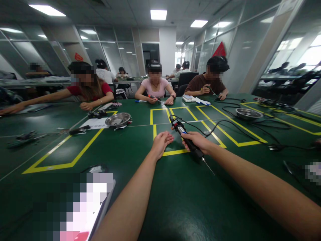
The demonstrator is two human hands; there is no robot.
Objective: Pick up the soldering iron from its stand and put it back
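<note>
My right hand (194, 141) is wrapped round the body of a corded electric screwdriver (192, 147), black with blue and silver parts. Its long thin bit points down and back toward me, to the lower right, above the green table (173, 201). A black cable (215, 125) leads off from the far end of the tool to the right. My left hand (162, 143) is just left of the tool, apart from it, palm turned inward and fingers stretched out with nothing in them.
Yellow tape (175, 153) marks frames on the table. Metal bowls stand at left (118, 119) and right (248, 113). Cables run across the right side. A blurred-out bright object (92, 201) lies at lower left. Several people sit across the table, one holding a screwdriver (156, 98).
</note>
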